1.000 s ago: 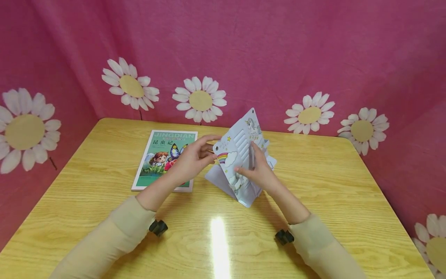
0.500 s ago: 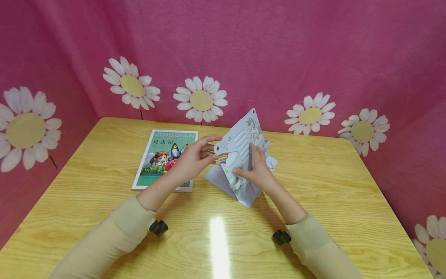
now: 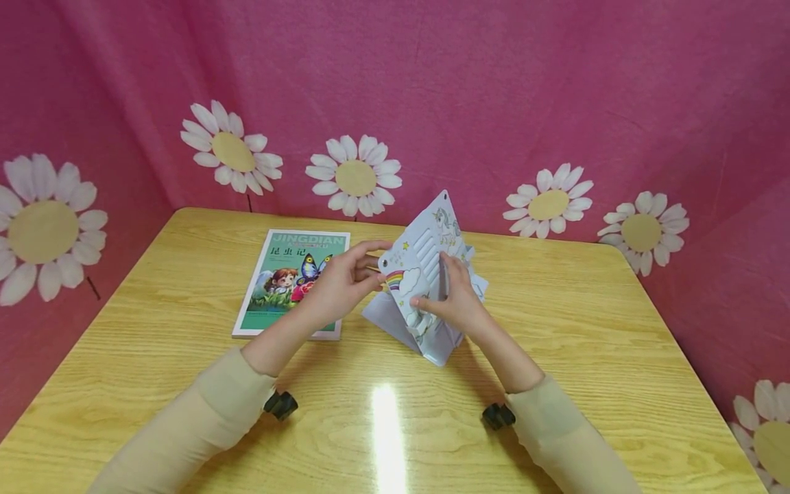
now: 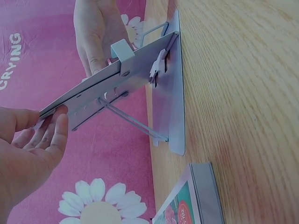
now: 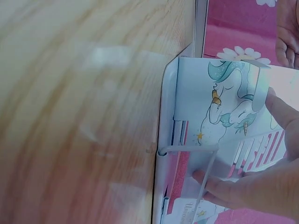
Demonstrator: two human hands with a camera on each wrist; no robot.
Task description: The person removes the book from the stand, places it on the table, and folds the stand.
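A white metal book stand (image 3: 428,264) with unicorn and rainbow prints stands turned at an angle on the table, its panel tilted up from the base plate (image 4: 175,112). Wire struts (image 4: 133,121) join panel and base behind. At the panel's upper left corner, my left hand (image 3: 345,281) pinches the edge between thumb and fingers. My right hand (image 3: 459,305) lies spread against the front of the panel. In the right wrist view its thumb (image 5: 280,109) touches a page clip (image 5: 260,86), while the other fingers reach the slotted area behind a wire holder (image 5: 210,170).
A green-covered book (image 3: 271,274) lies flat to the left of the stand, partly beneath the left forearm. The wooden table (image 3: 555,329) reaches back to a pink curtain (image 3: 432,89) with daisies. Light glares on the table's front.
The right hand has shifted slightly left across the panel, its thumb a little farther left. The left hand keeps its pinch on the corner, and the stand has barely moved.
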